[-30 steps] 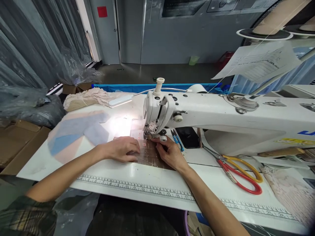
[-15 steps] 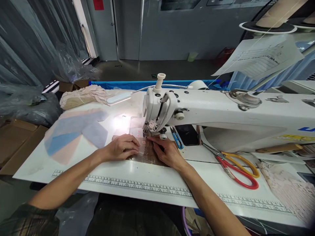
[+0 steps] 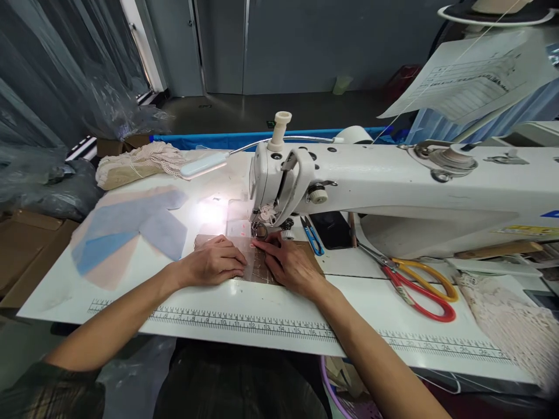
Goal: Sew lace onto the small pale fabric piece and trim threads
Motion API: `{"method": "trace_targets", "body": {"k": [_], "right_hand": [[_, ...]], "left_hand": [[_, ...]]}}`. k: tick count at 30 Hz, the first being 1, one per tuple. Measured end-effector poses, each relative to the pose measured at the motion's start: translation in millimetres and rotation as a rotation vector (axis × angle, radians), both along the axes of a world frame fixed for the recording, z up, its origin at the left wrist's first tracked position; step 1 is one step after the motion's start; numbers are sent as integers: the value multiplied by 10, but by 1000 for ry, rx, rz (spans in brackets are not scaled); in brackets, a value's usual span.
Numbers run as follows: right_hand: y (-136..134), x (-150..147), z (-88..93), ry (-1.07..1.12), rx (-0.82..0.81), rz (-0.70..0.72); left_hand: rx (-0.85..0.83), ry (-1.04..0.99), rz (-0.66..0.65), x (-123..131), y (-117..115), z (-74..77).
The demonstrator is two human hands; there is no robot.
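A white sewing machine (image 3: 393,186) stands on a white table (image 3: 262,314). Under its needle area (image 3: 261,230) lies a small pale, see-through fabric piece (image 3: 255,262) over a brown plate. My left hand (image 3: 213,262) rests on the fabric's left side with fingers curled down on it. My right hand (image 3: 288,265) presses on the right side, its index finger stretched toward the presser foot. Both hands lie flat on the work, almost touching each other.
Red and yellow scissors (image 3: 414,285) and blue thread snips (image 3: 312,238) lie right of my hands. Blue and pink fabric pieces (image 3: 126,233) and a lace bundle (image 3: 140,163) sit at the left. Lace fabric (image 3: 506,320) hangs at the right edge. A ruler strip (image 3: 244,323) runs along the table front.
My view has tilted down a little. Both hands have drawn slightly closer together on the fabric by the needle; my right index finger now reaches the presser foot.
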State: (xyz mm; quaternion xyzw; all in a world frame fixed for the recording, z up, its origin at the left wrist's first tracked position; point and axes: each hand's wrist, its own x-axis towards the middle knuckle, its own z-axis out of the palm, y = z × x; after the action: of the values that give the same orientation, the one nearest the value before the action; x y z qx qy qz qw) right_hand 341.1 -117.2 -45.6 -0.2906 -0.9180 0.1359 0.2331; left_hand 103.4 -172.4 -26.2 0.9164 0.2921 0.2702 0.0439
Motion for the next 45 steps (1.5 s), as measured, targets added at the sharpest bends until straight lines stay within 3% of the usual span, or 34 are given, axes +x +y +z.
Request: {"method": "trace_targets", "body": {"k": [4, 9, 18, 25, 36, 45], "right_hand": [[-2, 6, -1, 18, 6, -4], [-7, 15, 14, 2, 33, 107], [-25, 13, 60, -39, 54, 97], [-39, -4, 92, -122, 57, 58], [-38, -143, 171, -403, 111, -112], [-39, -88, 141, -290, 101, -57]], "left_hand": [[12, 99, -26, 13, -49, 92], [5, 227, -61, 10, -97, 189], [-67, 351, -147, 76, 83, 318], [-120, 243, -140, 42, 79, 255], [-28, 375, -65, 55, 85, 214], [20, 397, -4, 59, 101, 158]]}}
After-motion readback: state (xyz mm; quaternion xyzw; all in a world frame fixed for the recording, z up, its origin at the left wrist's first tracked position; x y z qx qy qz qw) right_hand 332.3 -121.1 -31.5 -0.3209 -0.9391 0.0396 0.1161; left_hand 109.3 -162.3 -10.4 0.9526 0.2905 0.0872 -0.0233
